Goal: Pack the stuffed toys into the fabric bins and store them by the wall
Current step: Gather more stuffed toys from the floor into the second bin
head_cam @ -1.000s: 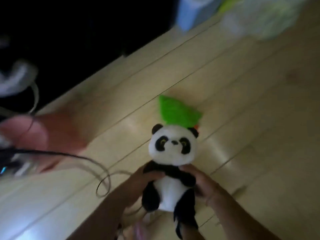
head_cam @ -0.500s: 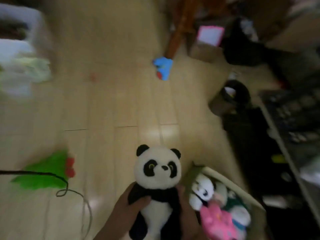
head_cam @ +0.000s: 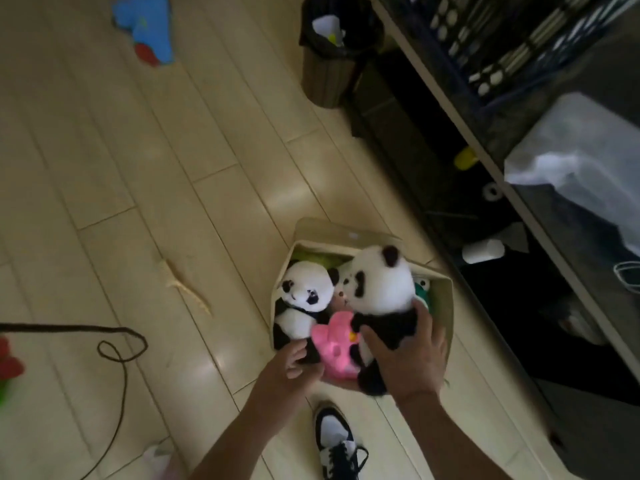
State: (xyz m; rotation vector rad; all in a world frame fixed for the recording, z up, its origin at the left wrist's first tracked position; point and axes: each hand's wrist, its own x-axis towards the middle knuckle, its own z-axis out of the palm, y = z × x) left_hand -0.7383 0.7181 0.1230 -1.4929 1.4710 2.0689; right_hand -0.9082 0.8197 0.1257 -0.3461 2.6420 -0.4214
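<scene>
**Inspector:** We find the fabric bin (head_cam: 441, 296) on the floor beside the dark shelving, already crowded: a seated panda (head_cam: 303, 296), a pink toy (head_cam: 334, 344), a green frog (head_cam: 420, 289) and something yellow-green at the back.

**Clerk:** And the panda in hand?

**Inspector:** We record the second panda (head_cam: 381, 299) held over the bin's near right side, the right hand (head_cam: 408, 355) wrapped round its body, fingers clamped on it. The left hand (head_cam: 291, 365) sits at the bin's near rim, fingers loosely curled against the seated panda's leg; we cannot tell whether it grips anything.

**Clerk:** What remains?

**Inspector:** In our judgement, this panda is not yet settled. A blue toy (head_cam: 147, 27) lies well apart up the floor, and a red-and-green one (head_cam: 8, 365) shows at the left edge (partly cut off). We judge the bin's place against the wall still to be dealt with.
</scene>
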